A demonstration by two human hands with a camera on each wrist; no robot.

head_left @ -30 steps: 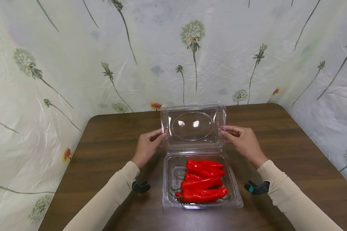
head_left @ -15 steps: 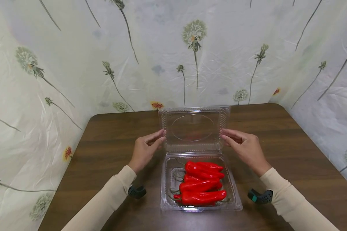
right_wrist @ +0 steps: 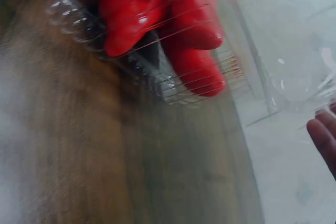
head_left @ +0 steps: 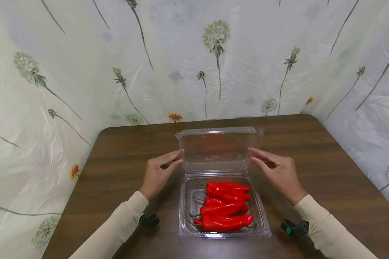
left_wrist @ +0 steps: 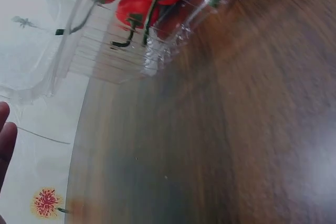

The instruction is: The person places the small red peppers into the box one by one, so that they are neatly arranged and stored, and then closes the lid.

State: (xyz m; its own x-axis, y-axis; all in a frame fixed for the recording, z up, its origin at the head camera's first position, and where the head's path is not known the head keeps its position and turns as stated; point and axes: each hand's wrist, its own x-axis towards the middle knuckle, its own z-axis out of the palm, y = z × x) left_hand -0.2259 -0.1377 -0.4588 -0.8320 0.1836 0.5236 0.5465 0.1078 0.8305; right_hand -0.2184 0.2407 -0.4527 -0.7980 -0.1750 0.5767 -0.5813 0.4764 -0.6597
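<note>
A clear plastic clamshell container (head_left: 266, 226) sits on the dark wood table, with several red peppers (head_left: 227, 207) in its base. Its hinged lid (head_left: 214, 149) stands raised and leans slightly toward me. My left hand (head_left: 157, 172) holds the lid's left edge between thumb and fingertips; the left wrist view shows its fingers (left_wrist: 7, 135) right by the plastic. On the opposite edge my right hand (head_left: 282, 174) does the same, its fingers (right_wrist: 321, 135) beside the lid in the right wrist view. Green stems (head_left: 194, 214) point mostly left.
The brown wood table (head_left: 123, 154) spans the lower view, with rounded far corners. A pale plastic sheet (head_left: 168, 54) printed with dandelions hangs behind and at both sides. Black wrist devices (head_left: 149, 221) sit under each beige sleeve (head_left: 116, 223).
The lid has tilted toward me, its top edge coming lower and nearer. Both hands have come slightly down and outward with it. The base and peppers remain in place.
</note>
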